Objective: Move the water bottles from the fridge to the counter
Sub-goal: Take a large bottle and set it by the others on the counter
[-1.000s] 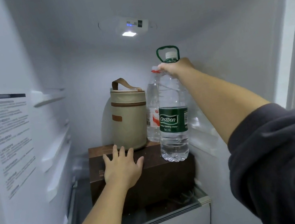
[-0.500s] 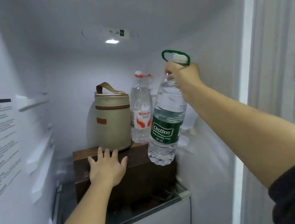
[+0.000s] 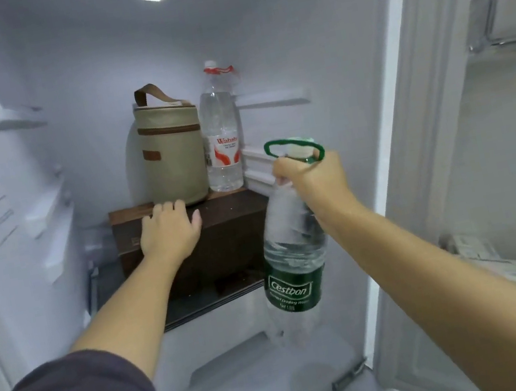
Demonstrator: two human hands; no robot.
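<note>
Now | my right hand (image 3: pixel 310 175) grips the green-label bottle (image 3: pixel 294 271) by its neck, hanging centre-right | my left hand (image 3: pixel 170 231) lies spread on the brown box (image 3: pixel 231 227) | red-label bottle (image 3: pixel 219 133) upper centre | I'd hold it upright, clearing the fridge door (image 3: pixel 484 155).

The red-capped bottle (image 3: pixel 218 126) is closed in by the beige bag (image 3: pixel 171 148) just left and the fridge wall (image 3: pixel 310 48) on the right; free room lies in front over the brown box (image 3: pixel 239 233), between left hand (image 3: pixel 167 233) and green-label bottle (image 3: pixel 295 288)
</note>
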